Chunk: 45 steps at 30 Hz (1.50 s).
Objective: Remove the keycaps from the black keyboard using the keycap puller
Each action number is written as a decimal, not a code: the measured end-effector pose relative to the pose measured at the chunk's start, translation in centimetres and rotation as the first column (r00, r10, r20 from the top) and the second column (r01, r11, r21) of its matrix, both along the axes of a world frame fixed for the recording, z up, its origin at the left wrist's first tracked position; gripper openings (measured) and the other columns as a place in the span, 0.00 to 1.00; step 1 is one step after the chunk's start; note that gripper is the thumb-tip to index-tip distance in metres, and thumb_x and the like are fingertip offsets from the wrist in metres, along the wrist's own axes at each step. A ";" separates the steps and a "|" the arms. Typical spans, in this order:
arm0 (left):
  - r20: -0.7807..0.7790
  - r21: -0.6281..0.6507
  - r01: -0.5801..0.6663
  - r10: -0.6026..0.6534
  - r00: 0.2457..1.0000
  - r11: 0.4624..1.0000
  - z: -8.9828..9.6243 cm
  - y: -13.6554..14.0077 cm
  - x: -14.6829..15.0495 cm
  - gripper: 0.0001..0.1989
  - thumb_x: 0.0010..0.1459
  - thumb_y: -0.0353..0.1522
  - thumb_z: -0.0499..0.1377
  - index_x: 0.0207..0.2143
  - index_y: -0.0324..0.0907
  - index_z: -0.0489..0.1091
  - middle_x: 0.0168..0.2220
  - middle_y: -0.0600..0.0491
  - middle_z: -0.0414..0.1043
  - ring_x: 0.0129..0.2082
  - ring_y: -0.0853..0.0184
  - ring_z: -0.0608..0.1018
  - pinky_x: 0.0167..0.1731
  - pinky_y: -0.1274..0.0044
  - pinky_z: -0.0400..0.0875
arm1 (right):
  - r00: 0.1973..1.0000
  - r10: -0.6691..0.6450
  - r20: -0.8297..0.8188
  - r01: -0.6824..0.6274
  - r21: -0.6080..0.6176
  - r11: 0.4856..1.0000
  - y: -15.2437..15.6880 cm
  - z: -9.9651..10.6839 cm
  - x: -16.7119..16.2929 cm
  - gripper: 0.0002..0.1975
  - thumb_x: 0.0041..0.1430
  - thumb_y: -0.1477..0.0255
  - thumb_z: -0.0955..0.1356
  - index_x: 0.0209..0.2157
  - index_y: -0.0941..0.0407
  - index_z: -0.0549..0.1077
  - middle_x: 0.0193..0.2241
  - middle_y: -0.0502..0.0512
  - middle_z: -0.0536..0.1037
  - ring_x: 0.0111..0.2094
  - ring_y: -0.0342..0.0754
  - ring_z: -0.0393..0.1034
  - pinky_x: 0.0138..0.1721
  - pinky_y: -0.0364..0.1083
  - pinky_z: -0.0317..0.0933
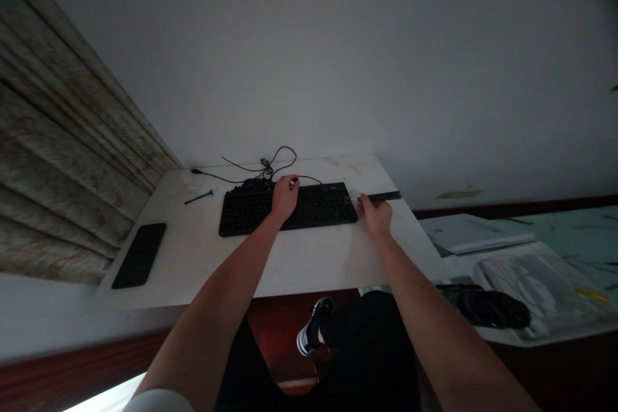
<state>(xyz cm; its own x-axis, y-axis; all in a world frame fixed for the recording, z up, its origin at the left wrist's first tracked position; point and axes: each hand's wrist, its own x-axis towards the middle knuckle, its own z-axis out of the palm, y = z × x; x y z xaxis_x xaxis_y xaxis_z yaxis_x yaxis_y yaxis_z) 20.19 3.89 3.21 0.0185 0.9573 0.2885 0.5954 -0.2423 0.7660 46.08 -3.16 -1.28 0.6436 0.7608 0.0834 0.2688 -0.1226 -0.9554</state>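
A black keyboard (pixel 318 209) lies on the white table. My left hand (pixel 284 198) is over its upper middle, thumb and fingers pinched around a small dark piece, perhaps a keycap. Close to the keyboard's right end, my right hand (pixel 375 214) is closed on a keycap puller (pixel 351 199), whose thin wire prongs point left over the number keys. The puller's grip is mostly covered by my fingers. Small dark pieces (pixel 253 185) are heaped along the keyboard's top left edge.
A black cable (pixel 265 170) loops behind the keyboard. To the left lie a blue stick-like tool (pixel 199 197) and a black phone (pixel 140 255). A flat black bar (pixel 386 196) sits beyond my right hand. Boxes and plastic wrapping (pixel 521 283) stand right of the table.
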 end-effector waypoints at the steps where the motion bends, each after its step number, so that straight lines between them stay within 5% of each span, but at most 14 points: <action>1: -0.057 -0.016 -0.015 0.014 0.998 1.000 0.4 0.5 -1.2 0.13 0.66 0.32 0.56 0.50 0.40 0.75 0.49 0.46 0.78 0.44 0.64 0.79 0.50 0.72 0.71 | 1.000 0.000 -0.004 0.000 0.004 1.000 0.0 0.0 0.0 0.21 0.53 0.54 0.70 0.28 0.60 0.78 0.22 0.60 0.80 0.26 0.54 0.77 0.29 0.48 0.69; 7: -0.466 -0.055 -0.201 0.153 0.871 0.978 2.6 2.1 -8.7 0.14 0.67 0.34 0.54 0.51 0.44 0.74 0.50 0.47 0.79 0.53 0.56 0.76 0.55 0.64 0.67 | 0.999 -0.008 -0.033 0.008 0.010 1.000 0.0 0.0 -0.2 0.20 0.52 0.55 0.71 0.29 0.60 0.78 0.22 0.60 0.80 0.26 0.55 0.77 0.30 0.49 0.70; 18: -0.554 -0.073 -0.212 0.137 0.821 0.975 2.3 2.4 -11.5 0.17 0.67 0.36 0.53 0.55 0.44 0.71 0.55 0.44 0.76 0.57 0.53 0.74 0.57 0.59 0.64 | 1.000 -0.011 0.013 0.011 -0.028 1.000 0.3 -0.5 0.2 0.22 0.51 0.53 0.70 0.30 0.60 0.78 0.25 0.62 0.81 0.29 0.58 0.78 0.33 0.52 0.70; 24: -0.552 0.048 -0.085 0.097 0.828 0.995 1.9 1.0 -8.4 0.17 0.67 0.32 0.52 0.57 0.43 0.69 0.58 0.43 0.70 0.59 0.54 0.71 0.58 0.61 0.64 | 0.999 -0.014 0.050 0.015 -0.030 0.999 0.5 -1.0 0.5 0.22 0.51 0.52 0.70 0.30 0.59 0.79 0.26 0.62 0.82 0.30 0.59 0.79 0.35 0.52 0.70; 31: -0.503 0.001 0.340 -0.294 0.813 0.940 0.6 -2.4 1.4 0.14 0.64 0.28 0.54 0.50 0.44 0.72 0.52 0.48 0.73 0.54 0.60 0.74 0.56 0.67 0.66 | 1.000 0.011 0.004 -0.011 -0.005 1.000 0.3 -0.8 0.4 0.22 0.51 0.53 0.71 0.32 0.60 0.78 0.25 0.61 0.81 0.29 0.56 0.78 0.31 0.49 0.70; 39: -0.410 -0.040 0.280 -0.272 0.871 0.959 -0.8 -3.6 4.0 0.14 0.65 0.33 0.55 0.52 0.44 0.71 0.52 0.47 0.74 0.55 0.59 0.72 0.57 0.66 0.65 | 0.994 0.021 -0.107 -0.017 0.036 0.999 0.0 0.3 0.0 0.19 0.49 0.56 0.73 0.30 0.59 0.77 0.24 0.58 0.80 0.26 0.52 0.77 0.27 0.47 0.70; 45: -0.482 -0.040 0.316 -0.295 0.825 0.948 -0.7 -3.9 4.2 0.18 0.66 0.38 0.54 0.54 0.43 0.69 0.54 0.45 0.72 0.57 0.55 0.69 0.58 0.62 0.62 | 0.936 0.112 -0.335 -0.118 0.001 0.993 0.5 2.9 -0.1 0.12 0.47 0.66 0.75 0.31 0.59 0.76 0.25 0.56 0.81 0.23 0.47 0.74 0.24 0.43 0.69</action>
